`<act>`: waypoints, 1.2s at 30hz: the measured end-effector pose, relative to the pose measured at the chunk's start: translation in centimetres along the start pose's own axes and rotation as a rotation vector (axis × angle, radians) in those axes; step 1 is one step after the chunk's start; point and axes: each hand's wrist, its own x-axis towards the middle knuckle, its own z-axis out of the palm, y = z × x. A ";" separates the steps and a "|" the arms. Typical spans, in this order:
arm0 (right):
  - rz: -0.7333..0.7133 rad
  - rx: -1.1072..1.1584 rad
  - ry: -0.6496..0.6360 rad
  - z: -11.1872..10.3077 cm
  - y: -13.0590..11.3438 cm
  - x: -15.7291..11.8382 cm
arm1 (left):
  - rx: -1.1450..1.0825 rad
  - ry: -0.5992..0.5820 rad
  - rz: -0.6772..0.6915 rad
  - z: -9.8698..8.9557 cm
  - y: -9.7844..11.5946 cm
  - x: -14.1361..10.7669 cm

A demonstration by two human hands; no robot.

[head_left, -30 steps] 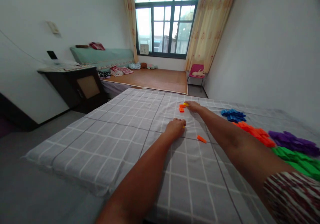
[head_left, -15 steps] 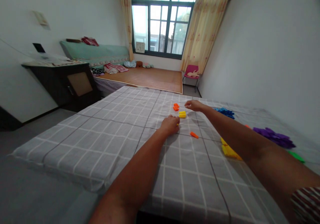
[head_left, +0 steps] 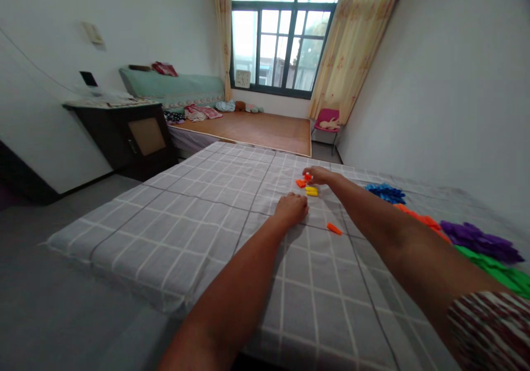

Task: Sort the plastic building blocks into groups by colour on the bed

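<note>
My right hand (head_left: 318, 175) is at the far part of the checked cloth, its fingertips closed on a small orange piece (head_left: 307, 177). Another orange piece (head_left: 300, 184) lies just under it. A pair of small yellow pieces (head_left: 312, 191) lies side by side between my two hands. My left hand (head_left: 291, 210) rests on the cloth nearer to me, fingers curled inward; whatever is under them is hidden. To its right a single long orange piece (head_left: 334, 228) lies apart.
Along the right side of the covered table (head_left: 136, 233) are piles of blue pieces (head_left: 386, 193), orange pieces (head_left: 422, 219), purple pieces (head_left: 480, 241) and green pieces (head_left: 494, 269). My right forearm passes in front of them. A low bed (head_left: 265, 131) and a pink chair (head_left: 328, 120) stand beyond.
My right hand has come down onto the orange pieces and closed on one. A bit of yellow at my left fingertips is now out of sight. The view has turned slightly left.
</note>
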 end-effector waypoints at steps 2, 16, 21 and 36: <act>0.045 -0.036 -0.114 -0.7 0.7 -1.2 | 0.010 0.006 0.007 0.0 0.0 0.0; -0.247 0.213 -0.011 0.3 2.2 -10.3 | -0.020 0.096 -0.054 -0.4 -0.3 0.2; -0.154 0.156 0.001 1.2 1.7 -11.8 | -0.118 0.005 0.216 -0.4 1.7 0.5; 0.183 0.482 0.197 -3.2 18.8 -28.9 | -0.034 -0.131 0.342 0.3 7.9 2.7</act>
